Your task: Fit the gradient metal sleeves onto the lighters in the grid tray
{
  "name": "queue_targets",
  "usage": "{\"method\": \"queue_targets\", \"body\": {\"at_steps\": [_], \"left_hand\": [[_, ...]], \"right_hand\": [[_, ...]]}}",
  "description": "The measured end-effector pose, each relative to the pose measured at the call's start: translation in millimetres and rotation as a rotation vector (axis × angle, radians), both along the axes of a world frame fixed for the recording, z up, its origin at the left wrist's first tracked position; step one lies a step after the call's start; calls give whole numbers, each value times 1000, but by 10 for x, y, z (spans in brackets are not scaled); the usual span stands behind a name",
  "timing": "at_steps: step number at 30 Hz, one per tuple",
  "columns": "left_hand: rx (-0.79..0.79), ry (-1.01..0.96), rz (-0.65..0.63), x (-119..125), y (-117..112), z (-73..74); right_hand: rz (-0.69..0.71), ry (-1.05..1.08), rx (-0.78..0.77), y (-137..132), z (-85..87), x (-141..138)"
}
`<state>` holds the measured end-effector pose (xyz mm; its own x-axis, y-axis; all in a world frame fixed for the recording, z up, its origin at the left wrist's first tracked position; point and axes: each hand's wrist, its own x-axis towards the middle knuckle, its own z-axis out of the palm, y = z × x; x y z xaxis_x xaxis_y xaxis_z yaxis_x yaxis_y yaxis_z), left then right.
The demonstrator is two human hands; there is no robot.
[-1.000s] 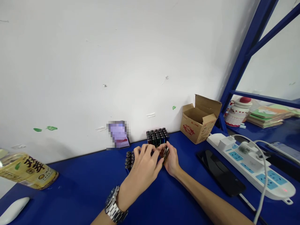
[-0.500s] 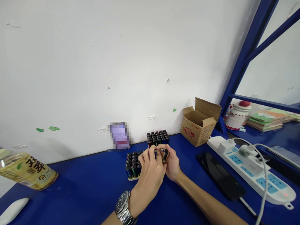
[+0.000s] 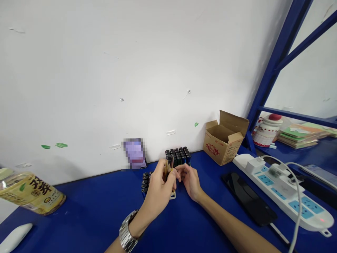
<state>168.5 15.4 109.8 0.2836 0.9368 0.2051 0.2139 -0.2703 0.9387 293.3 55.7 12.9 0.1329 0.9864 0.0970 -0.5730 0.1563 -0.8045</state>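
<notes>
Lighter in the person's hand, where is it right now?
In the head view, the lighter stands upright in the left hand, just in front of the block of lighters by the wall, with the right hand beside it.

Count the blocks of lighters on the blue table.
2: one block of lighters stands by the wall; another block of lighters stands nearer, partly hidden behind the left hand.

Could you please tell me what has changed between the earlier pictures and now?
The lighter has moved leftward out of the right hand, which has let go and stands open, into the left hand, which holds it upright. The block of standing lighters, the cardboard box and the power strip stayed as they were.
</notes>
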Motion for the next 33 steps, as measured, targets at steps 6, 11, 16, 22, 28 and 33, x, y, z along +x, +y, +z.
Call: {"method": "queue_targets", "body": {"at_steps": [6,11,16,22,28,33], "left_hand": [[-188,-346,-74,12,12,17],[-334,-399,15,24,18,37],[-388,-463,87,33,18,80],[-351,-355,112,-8,28,69],[-166,-118,-24,-16,-6,79],[23,90,-177,-57,-54,169]], "right_hand": [[64,-53,-22,-13,8,-15],[72,-98,-53,-13,20,-15],[74,-106,-53,-16,25,-16],[74,-109,-53,-9,22,-14],[79,-91,-42,-12,11,-20],[26,11,-72,0,29,-17]]}}
